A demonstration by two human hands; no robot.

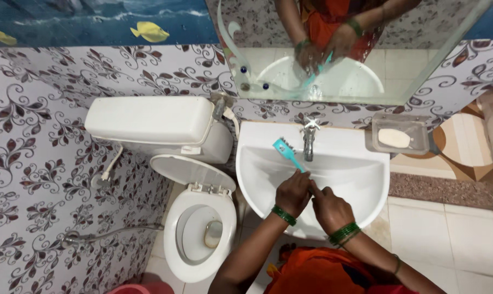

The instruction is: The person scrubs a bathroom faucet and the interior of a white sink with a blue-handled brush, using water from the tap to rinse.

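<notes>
Left hand [292,191] has its grip closed on the handle of the teal brush [288,152]; bristle head raised over the white basin [360,185], just left of the tap [309,142]. Right hand [329,207] steadies the handle end, fingers curled; grip unclear. Best done by angling bristles flat to the bowl wall, short strokes, clear of the tap.
</notes>
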